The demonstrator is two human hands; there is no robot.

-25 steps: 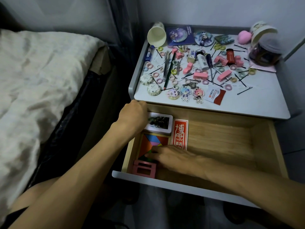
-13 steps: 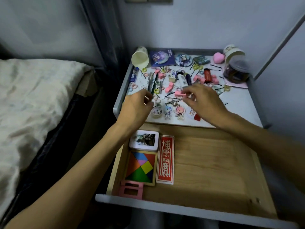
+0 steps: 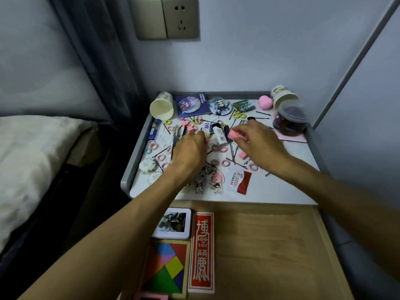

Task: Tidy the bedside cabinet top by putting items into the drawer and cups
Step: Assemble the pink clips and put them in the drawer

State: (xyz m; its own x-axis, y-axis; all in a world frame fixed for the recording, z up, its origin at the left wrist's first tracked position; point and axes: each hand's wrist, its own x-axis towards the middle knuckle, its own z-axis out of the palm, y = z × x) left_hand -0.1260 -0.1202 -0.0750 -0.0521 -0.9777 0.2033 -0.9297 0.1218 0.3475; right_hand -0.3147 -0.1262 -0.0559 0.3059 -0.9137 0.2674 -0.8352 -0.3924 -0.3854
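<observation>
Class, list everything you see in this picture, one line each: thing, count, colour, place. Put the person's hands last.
paper cups: two, white, tipped, far corners of cabinet top
jar: one, clear, far right corner
hair ties: many, pink and yellow, scattered on top
hairpins: several, black, scattered on top
sachet: one, red-white, top's near edge
tin: one, white, left of open drawer
tangram puzzle: one, multicoloured, drawer, nearer than tin
red card: one, red, drawer, beside puzzle
wall socket: one, beige, above cabinet
left hand: one, over the clutter, grip hidden
right hand: one, pinching pink block above top
</observation>
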